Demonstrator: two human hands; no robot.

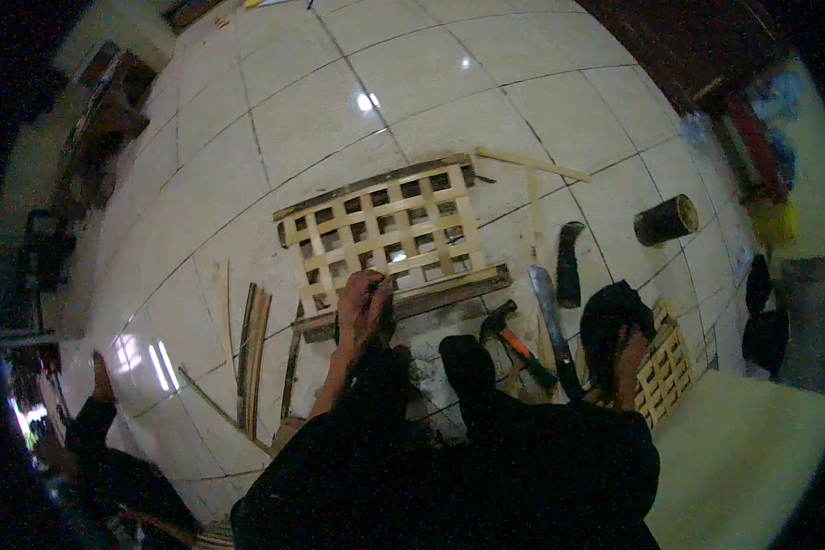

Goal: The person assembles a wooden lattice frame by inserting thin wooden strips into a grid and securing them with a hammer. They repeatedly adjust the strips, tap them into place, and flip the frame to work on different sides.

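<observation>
A lattice panel (348,240) woven of pale flat strips, with dark split-bamboo bars along its far and near edges, lies on the floor ahead of me. Over its near edge, left of the middle, my left hand (362,307) is closed with bent fingers. What they grip, if anything, is hidden. Off to the right, my right hand (630,356) is at a black, cloth-like thing (612,316) that hides its fingers. A second woven panel (666,371) lies beside that hand. Between my hands are a hammer (518,344) with an orange-and-black handle and a long-bladed knife (548,312).
A dark curved sheath-like piece (569,266) and a short bamboo tube (666,220) lie farther right. Loose strips (252,353) lie to the left, and a thin pale strip (541,165) beyond the panel. Another person (124,467) is at the lower left.
</observation>
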